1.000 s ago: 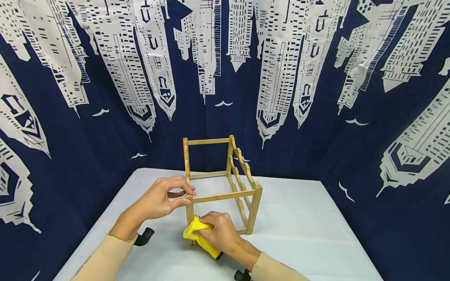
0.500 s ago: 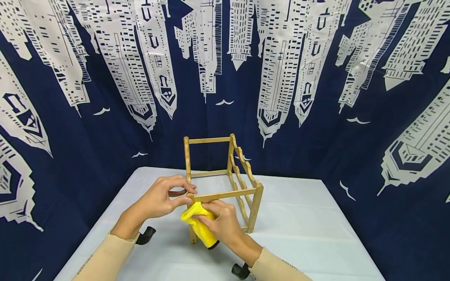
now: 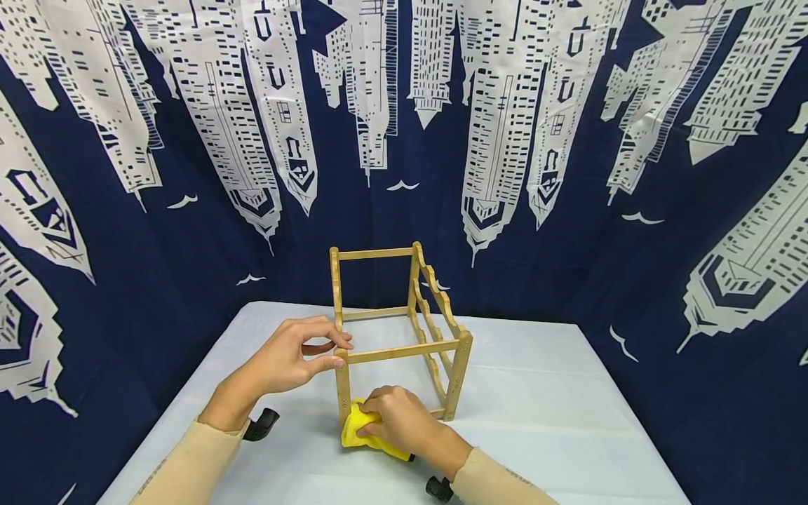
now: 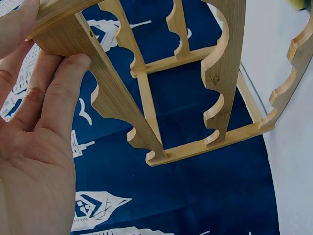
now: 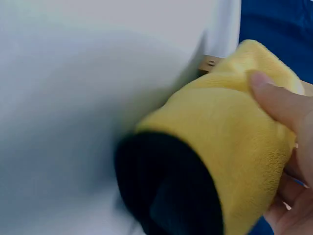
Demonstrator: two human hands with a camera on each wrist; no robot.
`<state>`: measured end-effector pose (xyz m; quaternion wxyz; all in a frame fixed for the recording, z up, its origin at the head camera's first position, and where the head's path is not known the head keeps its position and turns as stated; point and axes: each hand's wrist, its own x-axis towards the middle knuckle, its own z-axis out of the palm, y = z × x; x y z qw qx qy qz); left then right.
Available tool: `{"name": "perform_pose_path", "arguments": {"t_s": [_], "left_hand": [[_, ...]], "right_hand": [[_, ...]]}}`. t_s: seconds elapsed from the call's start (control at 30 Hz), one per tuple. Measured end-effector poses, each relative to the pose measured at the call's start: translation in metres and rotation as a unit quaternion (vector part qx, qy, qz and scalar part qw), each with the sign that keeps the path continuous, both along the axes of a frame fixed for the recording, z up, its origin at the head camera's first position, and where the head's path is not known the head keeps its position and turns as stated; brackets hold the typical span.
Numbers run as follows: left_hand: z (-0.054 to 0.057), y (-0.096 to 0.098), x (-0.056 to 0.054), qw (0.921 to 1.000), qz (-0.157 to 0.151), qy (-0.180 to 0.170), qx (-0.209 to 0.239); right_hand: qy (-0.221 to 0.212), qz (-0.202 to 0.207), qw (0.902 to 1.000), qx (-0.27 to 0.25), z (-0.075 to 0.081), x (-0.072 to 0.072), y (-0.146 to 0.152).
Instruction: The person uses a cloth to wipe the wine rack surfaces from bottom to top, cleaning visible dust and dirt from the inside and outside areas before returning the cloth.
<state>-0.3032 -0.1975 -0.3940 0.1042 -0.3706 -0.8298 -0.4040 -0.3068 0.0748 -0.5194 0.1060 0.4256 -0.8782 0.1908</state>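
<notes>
A light wooden wine rack (image 3: 404, 351) with scalloped rails stands on the table. At its near left top corner my left hand (image 3: 287, 359) pinches the frame between thumb and fingers. In the left wrist view, the fingers curl around the end of a scalloped rail (image 4: 115, 88). My right hand (image 3: 402, 423) grips a bunched yellow cloth (image 3: 360, 426) with a dark edge, down at the foot of the near left post (image 3: 343, 389). The right wrist view has the thumb pressed on the cloth (image 5: 230, 117), which covers most of the post's end (image 5: 211, 62).
A pale cloth covers the table (image 3: 536, 393). Behind and beside it hangs a navy curtain (image 3: 404, 217) printed with white buildings and birds. Black camera mounts (image 3: 261, 425) sit at both wrists.
My right hand first slid the yellow cloth up the near left post, then brought it down to the post's foot. The left hand and the rack have stayed nearly still.
</notes>
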Motion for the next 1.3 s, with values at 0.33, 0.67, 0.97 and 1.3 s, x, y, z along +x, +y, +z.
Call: {"name": "perform_pose_path", "arguments": {"t_s": [0.33, 0.67, 0.97, 1.3], "left_hand": [[0.0, -0.001, 0.001, 1.0, 0.001, -0.002, 0.0], [0.001, -0.002, 0.001, 1.0, 0.004, -0.006, 0.002], [-0.001, 0.0, 0.003, 0.9998, 0.014, -0.017, 0.002], [-0.003, 0.002, 0.003, 0.9998, 0.011, -0.001, 0.014]], "right_hand": [[0.043, -0.044, 0.9953, 0.076, -0.014, 0.0, 0.023], [0.088, -0.096, 0.9815, 0.141, -0.001, 0.005, 0.065], [-0.016, -0.088, 0.9949, 0.047, -0.007, -0.001, 0.055], [-0.1, -0.055, 0.9934, -0.012, -0.015, -0.002, 0.009]]}}
